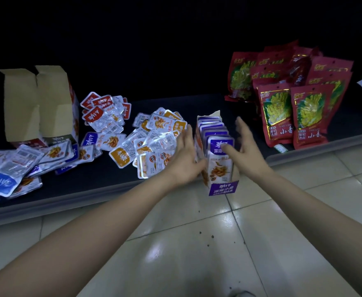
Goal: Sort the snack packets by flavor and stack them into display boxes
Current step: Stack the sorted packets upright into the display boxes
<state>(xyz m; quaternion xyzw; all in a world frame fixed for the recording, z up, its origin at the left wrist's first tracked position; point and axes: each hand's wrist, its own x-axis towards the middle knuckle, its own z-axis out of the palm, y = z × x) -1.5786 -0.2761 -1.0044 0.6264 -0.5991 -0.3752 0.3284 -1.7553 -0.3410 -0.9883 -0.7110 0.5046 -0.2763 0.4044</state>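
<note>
Head view, read from 9 o'clock to 3 o'clock. An open cardboard carton (pixel 38 103) stands at 10 o'clock on the dark surface (pixel 111 174), with loose blue packets (pixel 2 183) at its 7 o'clock, red packets (pixel 103 112) at its 3 o'clock and orange packets (pixel 160 133) further right. The left hand (pixel 184 155), fingers straight, lies flat against the left wall of the purple display box (pixel 223 187). The box sits at centre on the surface's near edge, filled with purple packets (pixel 215 133) on edge, headers up, faces toward the viewer. Its long axis runs from 6 o'clock toward 12 o'clock. The right hand (pixel 246 146) is spread at the right wall, one digit touching the front packet. Red bags (pixel 293 103) stand at 2 o'clock. The packets are probably light, slick foil and the box thin card, so it is best taken low on both long walls.
</note>
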